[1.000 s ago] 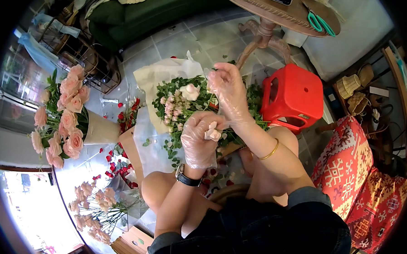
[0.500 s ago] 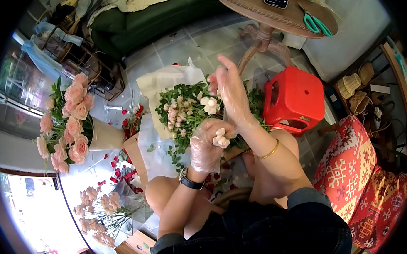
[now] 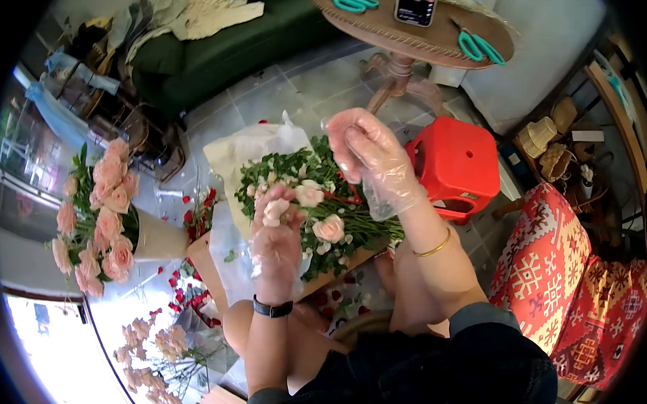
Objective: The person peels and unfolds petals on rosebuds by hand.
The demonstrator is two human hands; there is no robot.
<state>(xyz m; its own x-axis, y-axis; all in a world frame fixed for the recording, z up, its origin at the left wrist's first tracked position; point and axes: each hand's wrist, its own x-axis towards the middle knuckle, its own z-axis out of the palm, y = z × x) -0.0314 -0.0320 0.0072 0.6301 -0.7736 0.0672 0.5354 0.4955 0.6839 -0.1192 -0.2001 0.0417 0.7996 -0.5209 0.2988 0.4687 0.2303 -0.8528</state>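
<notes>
My left hand (image 3: 278, 247), in a clear plastic glove, is closed around a pale pink rose (image 3: 275, 211) whose bloom shows in front of the fingers. To its right are another pale rose (image 3: 309, 194) and a peach-pink rose (image 3: 329, 229); whether their stems are also in the hand is hidden. My right hand (image 3: 374, 155), gloved likewise, is raised above the greenery with fingers curled together; anything between them is hidden. Under it a thin red piece shows among the stems, too small to name. A heap of leafy rose stems (image 3: 369, 228) lies beneath both hands.
A red plastic stool (image 3: 464, 161) stands at the right. Green-handled scissors (image 3: 480, 47) and a phone (image 3: 416, 5) lie on the round wooden table (image 3: 374, 34). A vase (image 3: 164, 237) of pink roses (image 3: 108, 225) is at the left. Red petals litter the floor; a patterned chair (image 3: 544, 273) is beside me.
My left hand has moved left, carrying the pale rose away from my right wrist. My right hand's fingers have curled in from a more extended pose. The whole view has shifted slightly.
</notes>
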